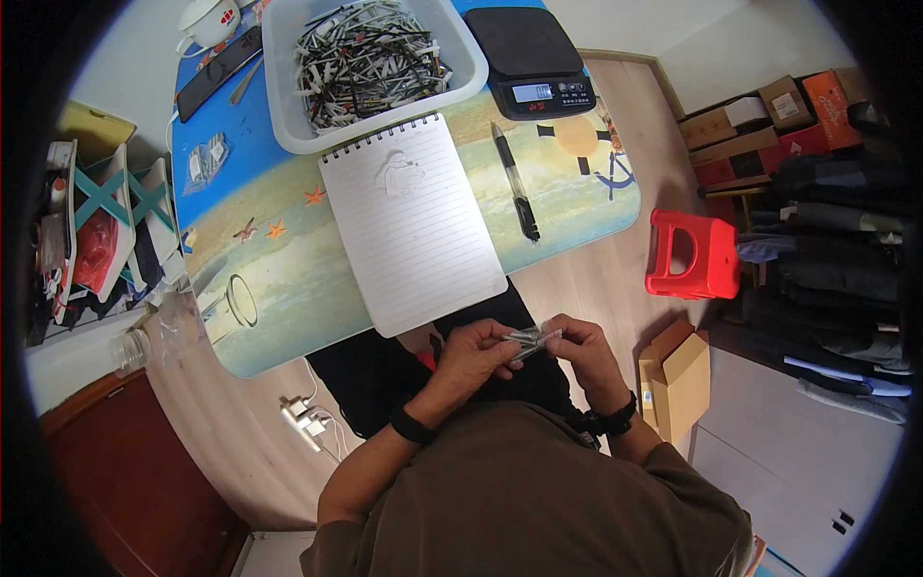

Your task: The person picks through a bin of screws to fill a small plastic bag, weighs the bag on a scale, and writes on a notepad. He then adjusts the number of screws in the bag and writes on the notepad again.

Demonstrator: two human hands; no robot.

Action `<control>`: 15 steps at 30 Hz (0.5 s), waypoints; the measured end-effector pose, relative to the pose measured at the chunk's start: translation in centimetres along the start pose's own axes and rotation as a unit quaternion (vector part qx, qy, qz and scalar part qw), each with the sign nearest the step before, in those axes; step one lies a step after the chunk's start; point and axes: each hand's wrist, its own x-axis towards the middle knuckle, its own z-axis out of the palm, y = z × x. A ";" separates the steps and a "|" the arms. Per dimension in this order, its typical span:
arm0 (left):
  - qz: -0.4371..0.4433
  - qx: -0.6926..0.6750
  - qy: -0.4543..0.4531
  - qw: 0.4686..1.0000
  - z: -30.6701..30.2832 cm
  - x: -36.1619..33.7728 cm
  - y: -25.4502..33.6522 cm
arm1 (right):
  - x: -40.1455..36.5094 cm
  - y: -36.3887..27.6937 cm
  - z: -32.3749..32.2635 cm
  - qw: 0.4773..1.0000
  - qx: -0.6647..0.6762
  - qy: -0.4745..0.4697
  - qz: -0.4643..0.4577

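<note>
Between my two hands, above my lap, is a small clear plastic bag [526, 338] with grey, screw-like pieces inside. My left hand [471, 352] pinches its left end, and my right hand [583, 354] has its fingers closed on the right end. Just beyond my hands, a spiral notepad [423, 240] lies on the table [548, 245], with a small crumpled clear piece [399, 173] on its upper part. A black pen [516, 183] rests to the right of the notepad.
A white bin [288, 115] full of mixed screw-like pieces stands at the table's back, beside a black digital scale [524, 58]. Another small bag [206, 162] and a phone [219, 74] lie left. A red stool [692, 255] and an open cardboard box [676, 380] stand right.
</note>
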 end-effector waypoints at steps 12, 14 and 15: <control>0.010 0.004 0.012 1.000 0.1 0.1 -0.4 | -0.4 -1.5 1.0 0.999 -0.046 -0.007 -0.004; 0.011 0.003 0.012 1.000 0.1 0.2 -0.3 | -0.4 -1.5 0.9 0.999 -0.045 -0.005 -0.011; 0.012 -0.007 0.009 1.000 0.1 0.2 -0.3 | -0.4 -1.3 0.4 0.999 -0.049 -0.014 -0.001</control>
